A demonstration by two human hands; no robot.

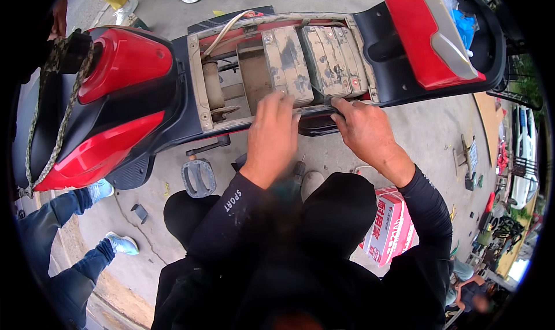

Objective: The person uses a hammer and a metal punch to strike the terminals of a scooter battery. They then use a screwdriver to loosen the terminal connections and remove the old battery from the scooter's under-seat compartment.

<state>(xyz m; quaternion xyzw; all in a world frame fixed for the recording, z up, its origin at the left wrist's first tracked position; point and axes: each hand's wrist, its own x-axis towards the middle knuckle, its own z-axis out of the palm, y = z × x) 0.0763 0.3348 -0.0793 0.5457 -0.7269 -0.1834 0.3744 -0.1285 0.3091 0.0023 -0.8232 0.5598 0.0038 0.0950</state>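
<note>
A red and black electric scooter [121,122] spans the view in front of me, its floor compartment [200,99] uncovered. Inside sit dusty grey batteries: one [289,58] near the middle and another group [341,58] to the right, with a dark strap or cable between them. My left hand [269,134], slightly blurred, reaches over the near rim; its fingers are stretched out at the near end of the middle battery. At the rim by the right batteries, my right hand [367,130] has thumb and fingers curled. What lies between those fingertips is hidden.
A pale cable [228,32] loops across the compartment's left part. Below the scooter, a pedal [198,177] sticks out towards me. Beside my right knee stands a red and white box [390,226]. People's legs [75,214] are at the left; tools and parts lie far right.
</note>
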